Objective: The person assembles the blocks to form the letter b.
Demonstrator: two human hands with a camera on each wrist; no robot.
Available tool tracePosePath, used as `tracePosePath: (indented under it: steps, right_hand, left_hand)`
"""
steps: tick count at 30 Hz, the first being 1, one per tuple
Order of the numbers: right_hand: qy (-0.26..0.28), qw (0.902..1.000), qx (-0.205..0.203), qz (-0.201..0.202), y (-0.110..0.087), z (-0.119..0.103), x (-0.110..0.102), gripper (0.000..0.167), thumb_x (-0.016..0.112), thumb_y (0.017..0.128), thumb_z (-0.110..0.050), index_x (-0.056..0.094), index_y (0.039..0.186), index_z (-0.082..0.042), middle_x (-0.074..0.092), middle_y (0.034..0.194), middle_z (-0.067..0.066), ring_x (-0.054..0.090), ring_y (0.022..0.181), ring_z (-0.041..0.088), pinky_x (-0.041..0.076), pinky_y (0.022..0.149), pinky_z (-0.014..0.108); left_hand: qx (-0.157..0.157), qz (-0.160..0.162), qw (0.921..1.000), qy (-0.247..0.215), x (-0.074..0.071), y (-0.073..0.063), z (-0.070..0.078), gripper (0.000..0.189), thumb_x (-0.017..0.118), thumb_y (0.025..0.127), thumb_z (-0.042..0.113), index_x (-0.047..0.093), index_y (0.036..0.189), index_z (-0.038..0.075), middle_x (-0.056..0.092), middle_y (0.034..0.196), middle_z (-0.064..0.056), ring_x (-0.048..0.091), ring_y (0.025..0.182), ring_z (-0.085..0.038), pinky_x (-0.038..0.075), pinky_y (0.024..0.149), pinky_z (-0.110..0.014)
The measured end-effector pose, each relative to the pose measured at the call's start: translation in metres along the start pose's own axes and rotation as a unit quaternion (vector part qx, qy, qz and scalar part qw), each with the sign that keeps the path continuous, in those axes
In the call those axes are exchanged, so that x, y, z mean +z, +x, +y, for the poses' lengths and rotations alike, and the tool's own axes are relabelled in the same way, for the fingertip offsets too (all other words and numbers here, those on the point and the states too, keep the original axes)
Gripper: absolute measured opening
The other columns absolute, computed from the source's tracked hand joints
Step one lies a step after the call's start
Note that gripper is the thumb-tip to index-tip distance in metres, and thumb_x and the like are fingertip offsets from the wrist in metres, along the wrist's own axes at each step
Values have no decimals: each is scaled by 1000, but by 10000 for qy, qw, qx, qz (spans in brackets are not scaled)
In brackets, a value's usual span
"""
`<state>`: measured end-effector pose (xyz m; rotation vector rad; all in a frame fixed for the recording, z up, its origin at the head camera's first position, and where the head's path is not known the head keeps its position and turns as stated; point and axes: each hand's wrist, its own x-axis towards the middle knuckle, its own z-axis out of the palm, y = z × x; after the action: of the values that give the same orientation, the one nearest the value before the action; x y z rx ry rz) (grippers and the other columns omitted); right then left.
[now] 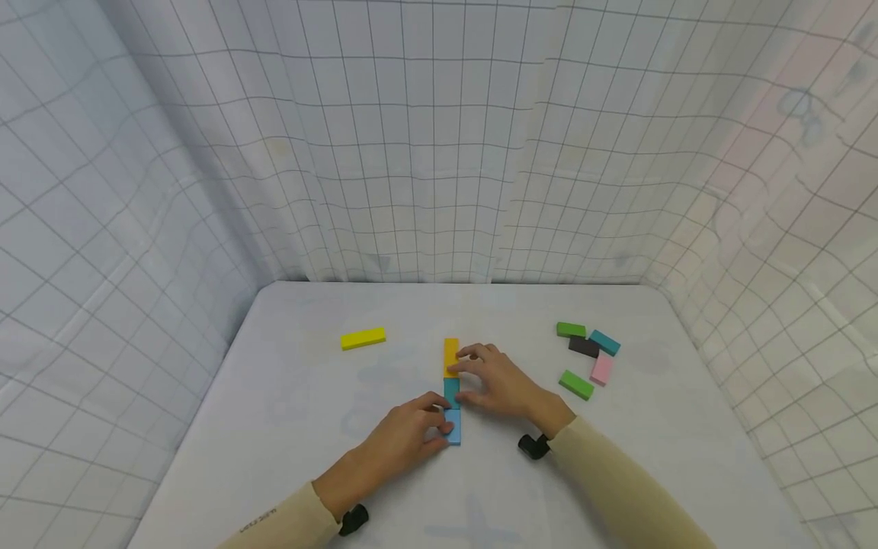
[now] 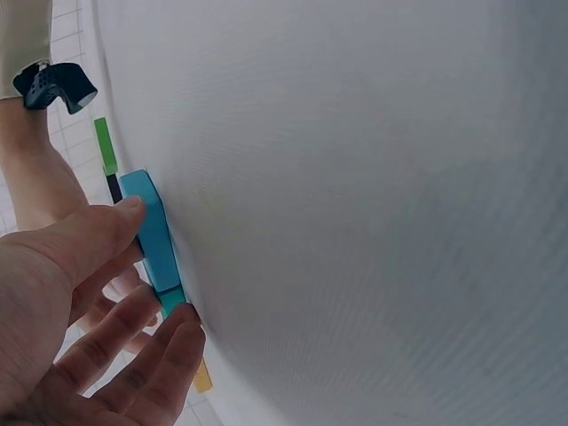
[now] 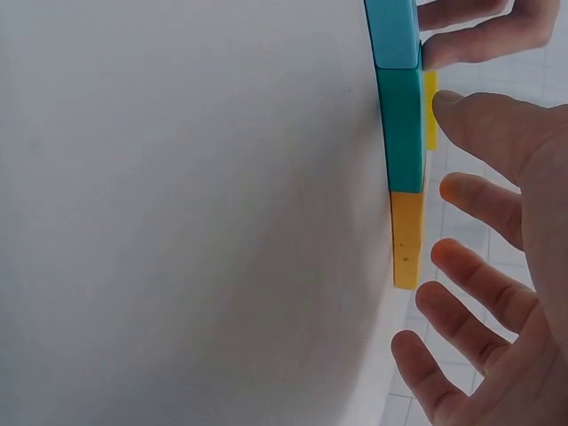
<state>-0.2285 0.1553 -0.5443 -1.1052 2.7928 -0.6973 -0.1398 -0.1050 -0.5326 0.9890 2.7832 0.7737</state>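
Three blocks lie end to end in a line: a light blue block nearest, a teal block in the middle and an orange block farthest. My left hand reaches in from the left, its thumb and fingertips touching the light blue block near its two ends. In the left wrist view, its thumb overlaps the light blue block. My right hand hovers from the right with spread fingers, the thumb beside the teal block and fingertips over the orange block. Nothing is between its fingers.
A yellow block lies to the left. On the right are two green blocks, a black block, a blue block and a pink block. Gridded white curtains surround the white table.
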Motion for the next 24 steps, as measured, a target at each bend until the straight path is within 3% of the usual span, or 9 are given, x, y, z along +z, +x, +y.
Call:
tracePosePath:
  steps: [7,14,24]
  right_hand:
    - [-92,9998,-169,110,-5,-3,1,50,90,105,-37,78,152,-23,66,163,11,62,149,38,56,123,64]
    - [-107,9999,-113,-75,-6,-5,1,50,89,106,-40,78,152,-23,67,163,9,60,150,36,57,123,63]
    - [-223,9996,-59,-151,-6,-8,2,53,90,105,-42,78,152,-22,66,163,8,61,149,35,57,122,62]
  left_hand:
    - [81,14,10000,-25,-1,0,0,15,94,100,13,92,114,8,75,143,-8,83,125,-25,72,105,-44]
    - [89,51,9999,-72,-1,0,-1,15,94,100,12,92,113,7,75,143,-8,83,124,-24,72,105,-44]
    - [-215,-2,9995,-212,-2,0,1,19,95,99,16,92,117,10,78,145,-6,81,125,-23,70,109,-47]
